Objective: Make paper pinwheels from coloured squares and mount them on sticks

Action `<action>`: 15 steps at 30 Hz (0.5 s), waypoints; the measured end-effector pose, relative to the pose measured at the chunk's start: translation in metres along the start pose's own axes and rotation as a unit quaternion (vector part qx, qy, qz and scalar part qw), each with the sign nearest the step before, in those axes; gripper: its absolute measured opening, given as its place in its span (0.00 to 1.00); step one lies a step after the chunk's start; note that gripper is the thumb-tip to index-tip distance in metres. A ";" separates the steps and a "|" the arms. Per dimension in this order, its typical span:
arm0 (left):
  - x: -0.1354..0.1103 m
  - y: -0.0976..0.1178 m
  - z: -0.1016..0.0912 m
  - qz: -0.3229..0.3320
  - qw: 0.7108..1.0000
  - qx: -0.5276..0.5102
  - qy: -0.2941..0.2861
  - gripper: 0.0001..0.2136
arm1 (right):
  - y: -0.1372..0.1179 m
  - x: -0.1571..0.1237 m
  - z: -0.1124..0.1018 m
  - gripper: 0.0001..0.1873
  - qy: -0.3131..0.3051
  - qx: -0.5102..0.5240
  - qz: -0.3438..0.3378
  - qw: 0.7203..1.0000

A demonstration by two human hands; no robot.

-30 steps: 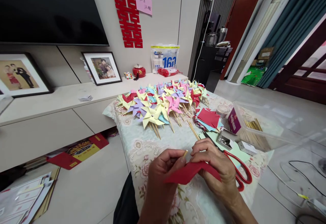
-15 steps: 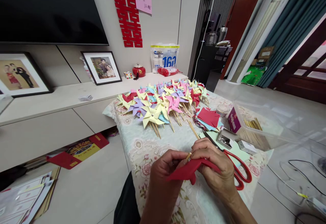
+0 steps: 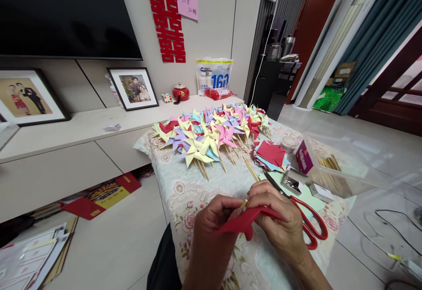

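Note:
Over the table's near side, both hands are closed round a red paper pinwheel (image 3: 242, 223) with folded, curled blades. My left hand (image 3: 209, 222) pinches a thin wooden stick, whose pale end (image 3: 243, 203) pokes out above the paper; the rest of the stick is hidden. My right hand (image 3: 280, 217) grips the pinwheel from the other side, fingertips meeting the left ones near that end. Red-handled scissors (image 3: 311, 219) lie just beyond the right hand. Finished pinwheels (image 3: 198, 149) in several colours lie massed at the table's far side.
Coloured paper sheets (image 3: 271, 154) are stacked right of the pinwheels, near loose sticks (image 3: 251, 169). A small open box of metal pins (image 3: 292, 184) and a closed white box (image 3: 321, 192) sit nearby. Behind them, a clear plastic bin (image 3: 359, 175) holds more sticks. Cables (image 3: 392, 224) trail across the floor.
The view has shifted very slightly. Both hands keep their hold on the red pinwheel and the stick, almost unmoved.

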State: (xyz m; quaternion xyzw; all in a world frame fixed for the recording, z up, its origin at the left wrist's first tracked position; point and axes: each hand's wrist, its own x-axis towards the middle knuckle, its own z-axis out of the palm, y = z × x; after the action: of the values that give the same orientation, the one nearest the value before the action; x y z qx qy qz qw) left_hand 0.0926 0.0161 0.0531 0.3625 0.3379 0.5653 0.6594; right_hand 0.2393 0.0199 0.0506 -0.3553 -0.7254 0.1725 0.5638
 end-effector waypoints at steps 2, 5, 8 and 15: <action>-0.001 0.000 -0.001 0.009 1.000 0.007 -0.006 0.06 | 0.000 0.000 0.000 0.05 -0.002 0.001 0.002 1.000; -0.003 0.000 -0.002 0.026 0.999 0.034 -0.016 0.04 | 0.000 -0.001 0.000 0.03 -0.001 -0.008 -0.005 1.000; -0.004 0.002 -0.004 0.062 0.994 0.090 -0.001 0.03 | -0.001 0.000 0.000 0.04 0.006 -0.025 -0.021 0.999; -0.005 0.011 -0.004 0.141 0.964 0.223 0.022 0.02 | -0.004 0.000 0.003 0.12 0.018 -0.045 -0.030 0.998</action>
State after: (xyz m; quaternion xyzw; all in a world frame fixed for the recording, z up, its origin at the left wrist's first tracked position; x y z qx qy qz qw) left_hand 0.0825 0.0129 0.0608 0.5314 0.4156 0.5708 0.4682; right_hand 0.2356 0.0179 0.0525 -0.3615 -0.7325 0.1166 0.5650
